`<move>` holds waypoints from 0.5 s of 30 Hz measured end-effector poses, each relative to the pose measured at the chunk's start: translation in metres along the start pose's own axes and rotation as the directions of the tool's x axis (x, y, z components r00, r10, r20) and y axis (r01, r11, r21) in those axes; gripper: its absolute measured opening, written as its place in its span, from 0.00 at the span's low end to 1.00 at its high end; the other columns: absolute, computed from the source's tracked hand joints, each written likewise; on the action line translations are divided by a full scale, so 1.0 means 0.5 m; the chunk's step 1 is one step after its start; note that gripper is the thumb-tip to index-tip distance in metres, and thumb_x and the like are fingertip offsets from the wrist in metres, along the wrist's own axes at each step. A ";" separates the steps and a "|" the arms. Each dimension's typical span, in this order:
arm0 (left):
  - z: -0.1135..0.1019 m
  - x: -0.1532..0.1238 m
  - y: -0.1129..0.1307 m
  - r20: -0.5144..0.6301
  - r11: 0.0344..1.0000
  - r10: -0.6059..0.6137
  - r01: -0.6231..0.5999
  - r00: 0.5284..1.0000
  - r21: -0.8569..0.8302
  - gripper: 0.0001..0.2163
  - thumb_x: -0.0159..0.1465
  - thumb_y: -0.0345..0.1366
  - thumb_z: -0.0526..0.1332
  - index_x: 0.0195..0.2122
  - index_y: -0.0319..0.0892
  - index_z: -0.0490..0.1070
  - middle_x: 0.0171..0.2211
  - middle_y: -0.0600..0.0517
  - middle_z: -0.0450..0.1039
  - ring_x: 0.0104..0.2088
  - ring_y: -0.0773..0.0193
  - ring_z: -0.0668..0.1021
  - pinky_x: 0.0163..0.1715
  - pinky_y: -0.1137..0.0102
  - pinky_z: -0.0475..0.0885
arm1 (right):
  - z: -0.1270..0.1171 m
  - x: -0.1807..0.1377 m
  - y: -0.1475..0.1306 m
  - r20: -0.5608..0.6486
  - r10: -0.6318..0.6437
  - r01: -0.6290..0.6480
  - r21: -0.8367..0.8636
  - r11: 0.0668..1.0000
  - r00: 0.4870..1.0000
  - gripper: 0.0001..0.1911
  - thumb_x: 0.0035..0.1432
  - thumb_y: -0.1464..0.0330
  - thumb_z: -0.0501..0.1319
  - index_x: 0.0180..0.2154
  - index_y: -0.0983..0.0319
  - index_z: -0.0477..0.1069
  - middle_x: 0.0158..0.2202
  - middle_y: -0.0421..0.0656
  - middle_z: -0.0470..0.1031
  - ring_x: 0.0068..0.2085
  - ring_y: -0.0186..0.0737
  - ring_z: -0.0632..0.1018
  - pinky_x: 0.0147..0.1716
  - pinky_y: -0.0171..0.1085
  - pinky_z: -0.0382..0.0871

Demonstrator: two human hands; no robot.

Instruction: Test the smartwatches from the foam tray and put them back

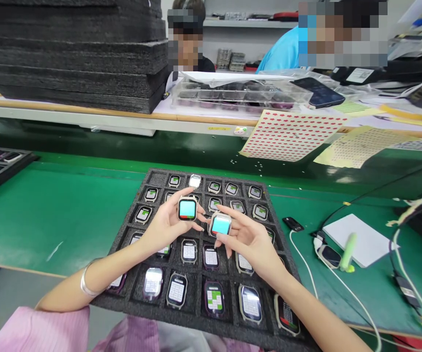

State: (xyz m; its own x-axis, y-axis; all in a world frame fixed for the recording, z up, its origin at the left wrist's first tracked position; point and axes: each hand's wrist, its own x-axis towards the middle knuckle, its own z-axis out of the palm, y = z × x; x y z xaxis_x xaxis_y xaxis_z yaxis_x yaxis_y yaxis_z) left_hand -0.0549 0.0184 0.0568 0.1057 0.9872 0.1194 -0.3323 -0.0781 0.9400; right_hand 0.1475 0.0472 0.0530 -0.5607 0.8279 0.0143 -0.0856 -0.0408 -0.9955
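My left hand grips a smartwatch body with a lit cyan screen and a red and green strip along its bottom. Close beside it, my right hand has a second smartwatch body between thumb and fingers, its screen also cyan. Both are held above a black foam tray whose compartments hold many strapless smartwatches. Several of those screens show white or green patterns, such as the purple-rimmed watch near the front. My hands and forearms hide some compartments.
Another foam tray lies at the far left. On the right are a cabled charger, a watch, a white pad and a green pen. Stacked black foam stands on the shelf; two people are behind it.
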 end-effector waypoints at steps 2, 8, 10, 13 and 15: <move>0.001 -0.001 -0.002 0.016 1.000 -0.015 0.015 1.000 -0.015 0.31 0.56 0.26 0.64 0.60 0.40 0.54 0.41 0.47 0.71 0.41 0.58 0.78 0.39 0.65 0.78 | 0.001 -0.001 -0.002 0.009 0.003 -0.003 -0.002 1.000 1.000 0.27 0.56 0.72 0.65 0.57 0.59 0.63 0.37 0.45 0.76 0.29 0.37 0.77 0.19 0.29 0.70; 0.002 0.001 -0.016 0.017 0.998 -0.053 0.053 0.998 -0.039 0.32 0.60 0.32 0.64 0.62 0.40 0.51 0.38 0.47 0.71 0.37 0.60 0.78 0.34 0.66 0.78 | -0.008 -0.002 -0.008 0.043 0.003 -0.002 -0.023 1.000 0.999 0.31 0.54 0.73 0.66 0.58 0.58 0.61 0.42 0.46 0.76 0.32 0.36 0.77 0.22 0.30 0.72; 0.000 -0.002 -0.019 0.044 0.997 -0.060 0.062 0.997 -0.039 0.33 0.59 0.31 0.64 0.62 0.40 0.49 0.40 0.47 0.71 0.39 0.59 0.78 0.35 0.65 0.77 | -0.014 -0.001 -0.008 0.048 0.011 -0.008 -0.050 0.999 0.999 0.33 0.53 0.73 0.66 0.59 0.57 0.60 0.43 0.46 0.75 0.32 0.36 0.76 0.23 0.30 0.72; -0.003 -0.008 -0.025 0.089 0.995 -0.095 0.097 0.991 -0.010 0.38 0.57 0.27 0.66 0.63 0.44 0.45 0.44 0.47 0.68 0.42 0.60 0.77 0.41 0.65 0.75 | -0.030 -0.004 -0.004 0.031 0.012 -0.007 -0.163 0.987 0.999 0.32 0.54 0.71 0.65 0.59 0.57 0.58 0.45 0.47 0.75 0.34 0.39 0.77 0.24 0.33 0.74; -0.006 -0.009 -0.029 0.111 0.990 -0.139 0.138 0.984 0.020 0.40 0.57 0.26 0.65 0.64 0.45 0.40 0.44 0.48 0.67 0.44 0.60 0.76 0.45 0.64 0.74 | -0.050 -0.007 0.003 -0.010 -0.019 0.014 -0.343 0.939 1.000 0.30 0.56 0.69 0.63 0.59 0.57 0.58 0.44 0.47 0.75 0.34 0.41 0.78 0.27 0.37 0.76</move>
State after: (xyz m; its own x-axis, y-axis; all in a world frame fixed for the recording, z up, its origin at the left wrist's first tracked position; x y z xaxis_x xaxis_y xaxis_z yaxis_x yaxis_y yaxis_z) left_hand -0.0532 0.0156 0.0416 0.2544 0.9669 0.0220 -0.2961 0.0562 0.9535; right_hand 0.1699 0.0581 0.0493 -0.5508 0.8340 0.0322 0.1941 0.1656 -0.9669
